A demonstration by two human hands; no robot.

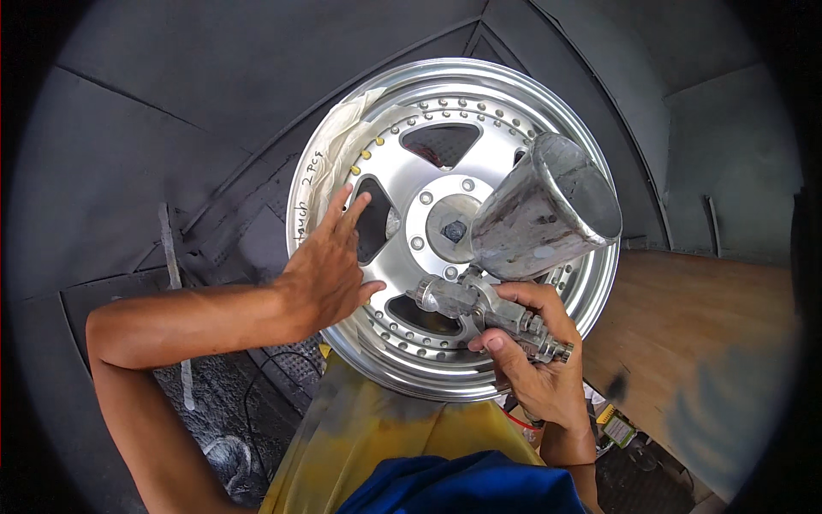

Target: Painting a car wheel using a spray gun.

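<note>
A silver multi-spoke car wheel rim (402, 182) faces up in front of me. Pale masking tape (342, 128) with handwriting covers part of its outer lip at the upper left, and a few yellow-capped bolts (366, 155) show beside it. My left hand (328, 272) reaches over the rim's left side with fingers spread and nothing in it; whether the fingertips press on the metal I cannot tell. In my right hand (548, 373) is a metal spray gun (454, 300), held over the rim's lower right. Its large paint-stained cup (527, 210) tilts up to the right, hiding part of the wheel.
Dark grey panels (205, 60) surround the work. At the right lies a brown board (676, 317) with a grey overspray patch. Yellow stained cloth (385, 420) and blue fabric (462, 484) sit below the wheel. A pale strip (171, 248) stands at the left.
</note>
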